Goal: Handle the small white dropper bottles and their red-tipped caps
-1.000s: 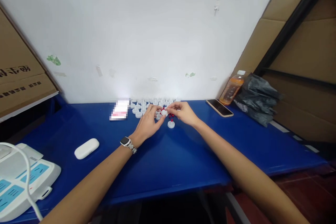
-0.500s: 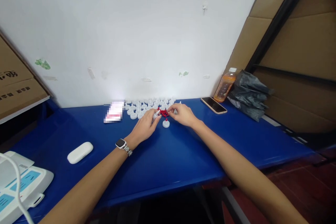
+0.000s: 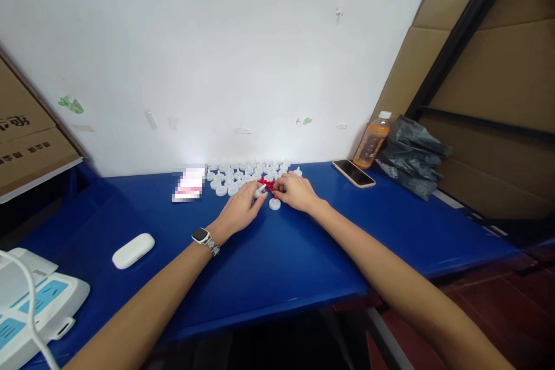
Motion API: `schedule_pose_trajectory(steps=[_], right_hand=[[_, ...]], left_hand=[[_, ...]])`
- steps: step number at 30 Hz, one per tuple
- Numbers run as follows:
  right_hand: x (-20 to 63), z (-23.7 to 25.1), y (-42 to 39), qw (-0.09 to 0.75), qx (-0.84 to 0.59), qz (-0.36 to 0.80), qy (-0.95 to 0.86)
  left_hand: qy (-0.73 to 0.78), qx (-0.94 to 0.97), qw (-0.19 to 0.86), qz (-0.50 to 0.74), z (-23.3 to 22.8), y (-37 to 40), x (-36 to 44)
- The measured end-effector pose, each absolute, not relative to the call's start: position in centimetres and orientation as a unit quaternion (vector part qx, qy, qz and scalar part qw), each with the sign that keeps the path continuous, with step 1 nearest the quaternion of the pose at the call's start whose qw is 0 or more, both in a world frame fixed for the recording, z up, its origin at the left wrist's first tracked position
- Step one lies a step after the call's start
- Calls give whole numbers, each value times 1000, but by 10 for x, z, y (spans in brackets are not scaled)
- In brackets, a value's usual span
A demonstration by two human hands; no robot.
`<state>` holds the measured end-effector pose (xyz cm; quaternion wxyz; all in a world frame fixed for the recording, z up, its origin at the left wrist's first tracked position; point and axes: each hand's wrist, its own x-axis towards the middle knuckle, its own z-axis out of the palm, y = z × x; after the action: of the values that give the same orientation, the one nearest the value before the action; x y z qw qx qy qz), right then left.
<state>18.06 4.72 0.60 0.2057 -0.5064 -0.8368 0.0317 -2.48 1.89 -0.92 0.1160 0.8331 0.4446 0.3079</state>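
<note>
White wall, blue table [image 3: 277,266]; left hand [image 3: 241,208] pinches white cap [image 3: 259,190], right hand [image 3: 297,192] grip unclear.

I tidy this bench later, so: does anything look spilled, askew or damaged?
Nothing looks spilled or broken. The white caps sit grouped by the wall, small red pieces between the left hand and right hand.

Two hands work at the blue table [image 3: 281,266]: the left hand [image 3: 240,210] and the right hand [image 3: 297,192]. White caps [image 3: 234,178] number a few dozen, too small to count exactly. The red beads [image 3: 269,186] form one small cluster. There is one phone [image 3: 353,173], one orange bottle [image 3: 372,141], one white case [image 3: 133,250] and one wristwatch [image 3: 201,236].
</note>
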Motion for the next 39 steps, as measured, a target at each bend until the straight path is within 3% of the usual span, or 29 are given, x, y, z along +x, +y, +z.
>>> schedule_pose_trajectory(steps=[6, 12, 16, 39], right_hand=[[183, 4, 49, 290, -504, 84, -809], [188, 4, 56, 451, -446, 364, -682], [183, 9, 52, 491, -403, 438, -636], [169, 20, 31, 469, -345, 480, -656]], left_hand=[[446, 833, 112, 307, -10, 20, -25], [447, 833, 113, 306, -6, 19, -26], [444, 833, 119, 309, -5, 18, -26], [394, 858, 122, 306, -2, 9, -26]])
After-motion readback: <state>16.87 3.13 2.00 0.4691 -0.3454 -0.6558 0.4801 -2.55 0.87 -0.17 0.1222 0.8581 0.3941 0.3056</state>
